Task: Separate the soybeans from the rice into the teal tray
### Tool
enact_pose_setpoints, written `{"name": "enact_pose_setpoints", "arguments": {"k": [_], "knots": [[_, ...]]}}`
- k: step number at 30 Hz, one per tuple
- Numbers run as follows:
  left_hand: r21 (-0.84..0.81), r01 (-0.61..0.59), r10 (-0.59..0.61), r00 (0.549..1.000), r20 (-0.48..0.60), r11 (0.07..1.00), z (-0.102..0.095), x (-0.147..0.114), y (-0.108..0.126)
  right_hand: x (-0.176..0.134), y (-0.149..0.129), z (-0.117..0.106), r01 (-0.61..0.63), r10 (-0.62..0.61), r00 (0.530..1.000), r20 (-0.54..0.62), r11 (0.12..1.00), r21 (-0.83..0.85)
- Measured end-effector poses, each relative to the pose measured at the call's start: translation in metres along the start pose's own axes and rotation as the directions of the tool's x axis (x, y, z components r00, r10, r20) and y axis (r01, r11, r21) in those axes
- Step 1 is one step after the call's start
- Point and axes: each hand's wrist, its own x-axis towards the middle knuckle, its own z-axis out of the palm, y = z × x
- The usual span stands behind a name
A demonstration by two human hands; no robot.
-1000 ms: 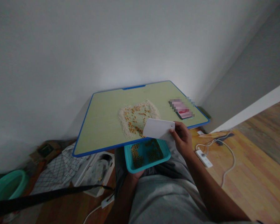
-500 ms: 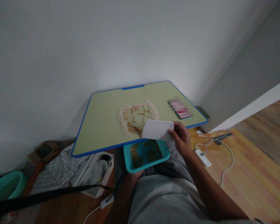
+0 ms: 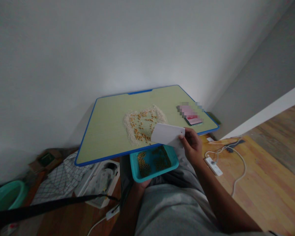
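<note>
My right hand (image 3: 193, 145) grips a white plastic scraper card (image 3: 167, 134) and holds it at the near edge of the green table (image 3: 105, 131), beside a spread of white rice mixed with yellow beans (image 3: 143, 124). Just below that table edge sits a teal tray (image 3: 152, 162) with yellow beans in it, held from underneath by my left hand (image 3: 140, 184), of which only a small part shows.
A phone (image 3: 193, 118) lies at the table's right side. On the wooden floor to the right are a white power strip (image 3: 213, 166) and cables. To the left lie a checked cloth (image 3: 60, 180), a white box (image 3: 103, 178) and a teal basin (image 3: 5, 198).
The scraper card has shifted slightly right and tilted; the view barely moved. The tray stays under the table edge.
</note>
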Motion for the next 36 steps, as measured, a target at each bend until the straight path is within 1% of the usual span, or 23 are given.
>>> {"name": "enact_pose_setpoints", "arguments": {"k": [2,3,4,7,8,9,12,14,18,20,24,27,28,30,32,33,36], "knots": [[0.014,-0.021,0.021,0.999,-0.047,1.000,0.003,-0.001,-0.001,-0.001,0.000,0.000,0.002,-0.002,1.000,0.001,1.000,-0.006],[0.013,-0.022,0.023,0.998,-0.054,1.000,0.004,-0.001,-0.001,-0.001,0.000,0.000,0.005,-0.005,1.000,0.003,1.000,-0.007],[0.005,-0.021,0.021,0.999,-0.038,1.000,0.005,-0.001,-0.002,-0.001,-0.001,0.001,0.009,-0.009,1.000,0.006,1.000,-0.007],[-0.044,-0.019,0.023,0.997,0.076,0.999,0.007,0.000,-0.001,-0.002,-0.002,0.001,0.019,-0.019,1.000,0.022,1.000,-0.016],[-0.054,-0.016,0.021,0.996,0.091,0.998,0.008,0.000,-0.001,-0.002,-0.002,0.001,0.023,-0.022,0.999,0.026,1.000,-0.020],[-0.052,-0.016,0.020,0.997,0.080,0.999,0.008,0.001,-0.001,-0.002,-0.002,0.001,0.024,-0.023,0.999,0.029,0.999,-0.022],[-0.023,-0.036,0.035,0.999,-0.019,0.999,0.009,0.001,-0.001,-0.002,-0.001,0.001,0.012,-0.012,0.999,0.042,1.000,-0.016],[-0.003,-0.038,0.038,0.998,-0.053,0.999,0.007,0.000,-0.001,-0.002,-0.001,0.001,-0.001,0.000,0.999,0.046,1.000,0.001],[-0.017,0.013,-0.015,0.990,-0.143,1.000,0.001,-0.001,-0.001,-0.002,-0.002,0.001,-0.010,0.010,1.000,0.022,1.000,0.027],[-0.027,0.024,-0.028,0.988,-0.153,0.999,0.000,-0.001,-0.001,-0.002,-0.003,0.002,-0.009,0.009,1.000,0.009,1.000,0.027],[-0.026,0.038,-0.039,0.998,-0.039,0.999,0.004,-0.001,-0.001,-0.002,-0.004,0.002,-0.004,0.004,1.000,-0.007,1.000,0.028],[-0.015,0.001,-0.002,0.999,-0.052,1.000,0.005,0.000,-0.001,-0.004,-0.005,0.003,0.010,-0.011,1.000,0.021,1.000,0.025],[-0.027,-0.011,0.010,1.000,-0.023,1.000,0.005,0.000,-0.001,-0.005,-0.006,0.003,0.016,-0.017,0.999,0.034,1.000,0.022],[-0.066,-0.016,0.024,0.993,0.112,0.998,0.002,0.001,-0.002,-0.006,-0.009,0.003,0.024,-0.025,0.998,0.064,1.000,0.011],[-0.106,-0.008,0.035,0.967,0.254,0.994,0.000,0.002,-0.003,-0.007,-0.011,0.004,0.028,-0.028,0.996,0.090,1.000,0.000],[-0.114,-0.008,0.041,0.957,0.288,0.993,0.000,0.003,-0.003,-0.007,-0.012,0.003,0.033,-0.032,0.995,0.099,0.999,-0.004],[-0.121,0.015,0.024,0.949,0.315,0.993,0.001,0.003,-0.003,-0.007,-0.012,0.003,0.056,-0.054,0.994,0.099,0.998,-0.018]]}}
